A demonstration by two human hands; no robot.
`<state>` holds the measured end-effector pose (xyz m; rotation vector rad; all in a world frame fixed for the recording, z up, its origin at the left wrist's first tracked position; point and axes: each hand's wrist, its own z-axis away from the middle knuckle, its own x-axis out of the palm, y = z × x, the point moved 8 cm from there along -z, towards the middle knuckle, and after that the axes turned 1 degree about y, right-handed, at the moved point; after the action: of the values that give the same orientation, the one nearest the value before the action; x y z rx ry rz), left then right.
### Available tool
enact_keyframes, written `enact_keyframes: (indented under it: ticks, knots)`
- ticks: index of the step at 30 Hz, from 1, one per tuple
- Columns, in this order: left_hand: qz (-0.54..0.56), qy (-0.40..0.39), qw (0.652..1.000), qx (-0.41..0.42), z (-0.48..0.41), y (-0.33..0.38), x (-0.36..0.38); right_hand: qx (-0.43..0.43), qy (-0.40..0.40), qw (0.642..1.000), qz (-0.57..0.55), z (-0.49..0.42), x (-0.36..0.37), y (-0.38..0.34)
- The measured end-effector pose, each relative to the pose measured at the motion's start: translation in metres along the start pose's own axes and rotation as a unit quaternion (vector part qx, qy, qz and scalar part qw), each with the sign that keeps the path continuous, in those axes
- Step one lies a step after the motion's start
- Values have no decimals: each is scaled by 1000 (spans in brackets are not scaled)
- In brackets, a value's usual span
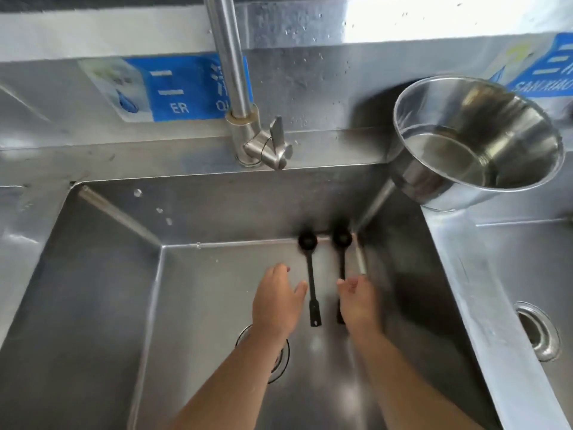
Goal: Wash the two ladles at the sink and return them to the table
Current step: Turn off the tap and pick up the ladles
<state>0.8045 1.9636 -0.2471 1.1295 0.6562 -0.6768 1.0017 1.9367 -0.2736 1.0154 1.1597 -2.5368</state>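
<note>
Two black ladles lie side by side on the floor of the steel sink (102, 305), bowls toward the back wall. The left ladle (311, 283) is fully visible. My left hand (276, 302) hovers just left of its handle, fingers relaxed, holding nothing. The right ladle (342, 249) runs under the fingertips of my right hand (358, 302). That hand is palm down over the handle with loosely bent fingers, and I see no grip. The handle's end shows beside the hand.
A steel faucet (263, 150) stands on the back ledge, with no water running. A steel pot (477, 144) holding some water sits on the rim at the back right. The drain (279, 361) lies under my left forearm. A second basin (527, 274) lies to the right.
</note>
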Motion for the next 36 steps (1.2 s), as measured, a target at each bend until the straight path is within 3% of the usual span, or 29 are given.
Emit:
enact_keyframes:
  ticks: [5,14,20,23,29,36]
  knots:
    - [16,-72,997,-34,-3,-31,48,17,15,998,62,-17,9,16]
    - [79,-42,994,-59,-37,-8,80,16,48,998,38,-47,20,5]
    - [60,-18,993,-100,-49,-7,86,43,7,996,74,-65,26,0]
    - [73,-28,991,-111,-49,-8,85,51,5,998,42,-64,25,3]
    - [222,-62,957,-179,-17,-12,73,78,15,991,-108,-26,12,9]
    - [319,-30,931,-175,45,28,-6,58,-64,983,-163,40,-43,-37]
